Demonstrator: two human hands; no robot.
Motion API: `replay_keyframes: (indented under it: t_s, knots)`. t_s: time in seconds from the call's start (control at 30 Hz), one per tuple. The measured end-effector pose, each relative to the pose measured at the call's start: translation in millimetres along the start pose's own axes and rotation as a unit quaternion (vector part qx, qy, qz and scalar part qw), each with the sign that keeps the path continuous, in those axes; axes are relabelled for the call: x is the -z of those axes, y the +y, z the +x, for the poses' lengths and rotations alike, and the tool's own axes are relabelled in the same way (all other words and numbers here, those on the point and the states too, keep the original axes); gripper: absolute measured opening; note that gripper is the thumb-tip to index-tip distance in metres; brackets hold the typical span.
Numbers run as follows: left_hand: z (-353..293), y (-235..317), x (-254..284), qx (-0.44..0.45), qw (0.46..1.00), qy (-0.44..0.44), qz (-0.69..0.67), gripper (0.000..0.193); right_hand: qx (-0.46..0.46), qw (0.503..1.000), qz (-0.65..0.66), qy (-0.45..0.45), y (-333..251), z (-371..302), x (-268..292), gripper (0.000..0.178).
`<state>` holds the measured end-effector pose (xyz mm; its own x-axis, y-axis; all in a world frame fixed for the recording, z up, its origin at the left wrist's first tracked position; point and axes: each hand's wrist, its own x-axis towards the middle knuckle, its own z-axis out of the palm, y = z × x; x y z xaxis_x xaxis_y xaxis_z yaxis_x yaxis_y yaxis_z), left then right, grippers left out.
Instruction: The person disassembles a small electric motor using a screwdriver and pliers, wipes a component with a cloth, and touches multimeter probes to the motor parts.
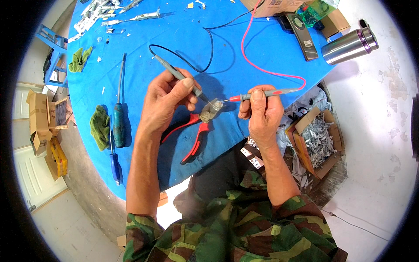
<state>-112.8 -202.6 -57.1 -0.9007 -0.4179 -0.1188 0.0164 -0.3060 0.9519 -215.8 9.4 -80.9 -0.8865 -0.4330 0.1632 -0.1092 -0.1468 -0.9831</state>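
Observation:
My left hand (168,94) grips a grey test probe (175,72) with a black lead, its tip slanting down to the right. In my right hand (264,111) is a red and grey test probe (235,98) on a red lead, pointing left. Both tips meet at or close by a small whitish, partly clear piece (218,105), whose kind I cannot make out. Under my hands, red-handled pliers (203,127) lie on the blue cloth with their jaws at this piece. Whether the jaws clamp it, I cannot tell.
Two screwdrivers (118,118) and green rags (100,127) lie at left, white scrap parts (94,17) at far left. A dark handheld device (301,37), steel flask (349,47) and cardboard box (277,6) stand far right. A box of shredded scraps (321,139) is below the table's right edge.

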Motion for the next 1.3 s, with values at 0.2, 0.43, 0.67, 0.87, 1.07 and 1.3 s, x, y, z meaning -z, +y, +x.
replay_keyframes:
  t_s: [0.2, 0.43, 0.67, 0.87, 1.07, 1.3]
  knots:
    - [0.3, -0.7, 0.7, 0.004, 1.000, -0.004, -0.003, 0.024, -0.004, 1.000, -0.002, 0.002, -0.3, 0.0, 0.1, 0.026]
    - [0.6, -2.4, 2.5, 0.004, 1.000, -0.004, -0.007, 0.024, -0.005, 1.000, 0.001, 0.000, -0.7, -0.1, -0.5, 0.026]
    - [1.3, -2.7, 2.2, 0.002, 1.000, -0.008, -0.006, 0.024, -0.003, 1.000, 0.004, -0.001, 0.8, -0.1, 0.6, 0.025]
    - [1.3, -3.2, 2.7, 0.002, 1.000, -0.007, -0.004, 0.024, -0.005, 1.000, -0.001, 0.001, -0.4, 0.1, 0.3, 0.026]
    - [1.5, -2.9, 2.9, 0.004, 1.000, -0.010, -0.009, 0.024, -0.003, 1.000, -0.002, -0.001, 0.2, 0.0, 0.6, 0.026]
    - [2.0, -3.9, 3.4, 0.011, 1.000, -0.006, -0.011, 0.023, -0.004, 1.000, -0.002, -0.002, 0.0, 0.2, 0.7, 0.025]
